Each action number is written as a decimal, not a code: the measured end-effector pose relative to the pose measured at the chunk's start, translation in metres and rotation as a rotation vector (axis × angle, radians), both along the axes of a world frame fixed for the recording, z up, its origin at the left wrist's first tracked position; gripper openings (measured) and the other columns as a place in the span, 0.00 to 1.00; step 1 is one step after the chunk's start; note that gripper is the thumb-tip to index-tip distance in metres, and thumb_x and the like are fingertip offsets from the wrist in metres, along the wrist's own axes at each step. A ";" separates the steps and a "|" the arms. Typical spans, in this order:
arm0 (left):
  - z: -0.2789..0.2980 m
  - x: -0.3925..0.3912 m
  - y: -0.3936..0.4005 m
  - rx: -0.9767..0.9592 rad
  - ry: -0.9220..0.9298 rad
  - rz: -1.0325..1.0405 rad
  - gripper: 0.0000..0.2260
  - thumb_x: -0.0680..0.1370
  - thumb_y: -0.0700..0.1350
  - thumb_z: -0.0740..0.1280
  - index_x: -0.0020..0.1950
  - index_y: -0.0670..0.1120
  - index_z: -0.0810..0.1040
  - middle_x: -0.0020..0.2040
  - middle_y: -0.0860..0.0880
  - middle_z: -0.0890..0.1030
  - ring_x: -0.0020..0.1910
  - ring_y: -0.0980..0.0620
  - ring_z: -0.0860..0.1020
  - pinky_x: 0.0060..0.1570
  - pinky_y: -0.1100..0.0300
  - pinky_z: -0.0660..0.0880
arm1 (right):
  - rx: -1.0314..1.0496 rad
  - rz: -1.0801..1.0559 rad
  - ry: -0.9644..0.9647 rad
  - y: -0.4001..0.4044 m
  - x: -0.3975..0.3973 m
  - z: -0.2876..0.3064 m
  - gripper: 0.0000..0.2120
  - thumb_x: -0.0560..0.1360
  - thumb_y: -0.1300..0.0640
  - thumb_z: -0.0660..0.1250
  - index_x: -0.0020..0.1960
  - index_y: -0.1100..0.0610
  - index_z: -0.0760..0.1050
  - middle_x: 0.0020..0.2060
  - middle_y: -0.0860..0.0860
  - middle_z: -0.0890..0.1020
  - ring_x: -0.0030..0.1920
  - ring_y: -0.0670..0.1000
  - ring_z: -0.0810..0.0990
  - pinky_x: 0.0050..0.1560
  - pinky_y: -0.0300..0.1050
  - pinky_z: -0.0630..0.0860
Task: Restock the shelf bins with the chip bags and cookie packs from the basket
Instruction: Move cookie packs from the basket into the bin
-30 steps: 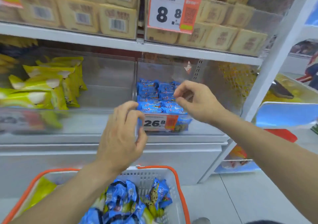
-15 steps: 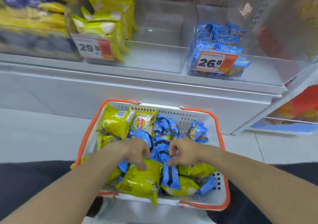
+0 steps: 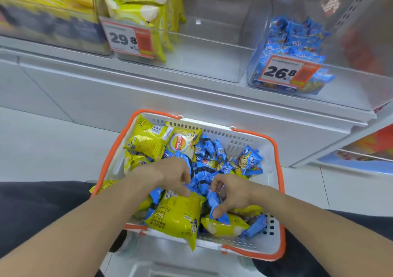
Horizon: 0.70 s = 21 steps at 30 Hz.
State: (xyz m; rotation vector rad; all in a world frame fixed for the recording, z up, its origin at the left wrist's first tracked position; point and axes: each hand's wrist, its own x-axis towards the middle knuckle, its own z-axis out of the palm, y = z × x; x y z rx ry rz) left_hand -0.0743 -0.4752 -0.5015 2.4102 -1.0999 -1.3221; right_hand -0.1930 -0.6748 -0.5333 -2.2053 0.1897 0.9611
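Both hands (image 3: 212,188) stay in the basket (image 3: 276,191), right now pinching a cookie pack (image 3: 214,202).

The basket (image 3: 238,140) at lower centre is matt white perforated plastic with a smooth orange plastic rim, and it holds glossy, crinkled foil-like yellow chip bags (image 3: 148,141) and shiny blue film cookie packs (image 3: 249,162). Across the top of the frame, the bins (image 3: 212,49) are clear, smooth plastic with faint reflections, carrying paper-looking price tags (image 3: 129,39). They sit on a shelf (image 3: 191,104) of smooth, matt white painted panels.

Price tag 29.8 (image 3: 127,39), price tag 26.8 (image 3: 286,72), pale floor (image 3: 42,149)
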 end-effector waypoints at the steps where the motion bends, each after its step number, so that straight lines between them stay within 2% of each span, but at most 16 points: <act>1: 0.001 0.004 0.000 -0.071 -0.020 0.058 0.15 0.76 0.53 0.73 0.59 0.48 0.82 0.56 0.53 0.82 0.55 0.52 0.80 0.56 0.57 0.77 | 0.036 -0.047 -0.008 -0.005 0.001 0.005 0.29 0.61 0.50 0.84 0.56 0.52 0.73 0.49 0.47 0.76 0.46 0.49 0.78 0.40 0.37 0.76; 4: 0.010 0.011 -0.007 -0.279 -0.034 0.245 0.11 0.77 0.55 0.70 0.53 0.50 0.84 0.51 0.57 0.83 0.47 0.59 0.80 0.49 0.59 0.77 | 0.212 -0.277 -0.030 -0.023 0.006 0.026 0.28 0.61 0.54 0.84 0.57 0.52 0.76 0.54 0.51 0.79 0.51 0.49 0.82 0.51 0.46 0.81; 7: 0.023 0.013 -0.016 -0.407 -0.014 0.388 0.14 0.78 0.54 0.70 0.62 0.52 0.80 0.57 0.58 0.80 0.49 0.62 0.79 0.46 0.65 0.75 | 0.471 -0.478 -0.030 -0.038 0.011 0.050 0.32 0.57 0.56 0.86 0.58 0.52 0.78 0.60 0.55 0.80 0.55 0.55 0.83 0.57 0.51 0.80; 9: 0.033 0.014 -0.021 -0.481 0.110 0.491 0.18 0.78 0.53 0.70 0.68 0.52 0.76 0.62 0.55 0.79 0.54 0.59 0.80 0.50 0.62 0.78 | 0.725 -0.596 -0.019 -0.045 0.011 0.065 0.36 0.54 0.59 0.86 0.60 0.55 0.78 0.60 0.57 0.80 0.56 0.59 0.82 0.55 0.52 0.79; 11: 0.046 0.011 -0.025 -0.566 0.351 0.595 0.19 0.78 0.50 0.70 0.69 0.51 0.75 0.62 0.52 0.79 0.57 0.55 0.81 0.51 0.56 0.81 | 0.943 -0.653 0.004 -0.050 0.009 0.082 0.40 0.55 0.62 0.86 0.65 0.58 0.75 0.61 0.60 0.80 0.59 0.61 0.80 0.54 0.53 0.80; 13: 0.059 0.007 -0.030 -0.635 0.515 0.632 0.18 0.78 0.47 0.70 0.68 0.49 0.76 0.60 0.46 0.82 0.57 0.48 0.82 0.52 0.51 0.82 | 1.074 -0.645 0.009 -0.054 0.008 0.097 0.42 0.59 0.63 0.84 0.70 0.60 0.72 0.64 0.62 0.78 0.61 0.61 0.79 0.54 0.54 0.80; 16: 0.077 0.002 -0.040 -0.717 0.582 0.656 0.14 0.78 0.44 0.70 0.62 0.42 0.79 0.53 0.40 0.84 0.48 0.41 0.84 0.48 0.51 0.82 | 1.184 -0.646 -0.039 -0.055 0.008 0.110 0.38 0.61 0.59 0.84 0.69 0.57 0.75 0.62 0.61 0.79 0.58 0.59 0.81 0.53 0.55 0.82; 18: 0.084 -0.001 -0.045 -0.780 0.608 0.736 0.12 0.78 0.42 0.70 0.58 0.36 0.79 0.47 0.39 0.84 0.40 0.44 0.83 0.41 0.54 0.82 | 1.224 -0.658 -0.069 -0.054 0.008 0.115 0.38 0.61 0.56 0.84 0.69 0.57 0.75 0.62 0.61 0.79 0.56 0.59 0.82 0.50 0.53 0.82; 21: 0.093 -0.003 -0.050 -0.871 0.551 0.894 0.07 0.77 0.40 0.70 0.50 0.35 0.80 0.37 0.43 0.82 0.32 0.48 0.80 0.34 0.59 0.80 | 1.251 -0.722 -0.079 -0.056 0.011 0.126 0.35 0.62 0.50 0.82 0.66 0.58 0.78 0.59 0.60 0.80 0.51 0.58 0.82 0.45 0.51 0.80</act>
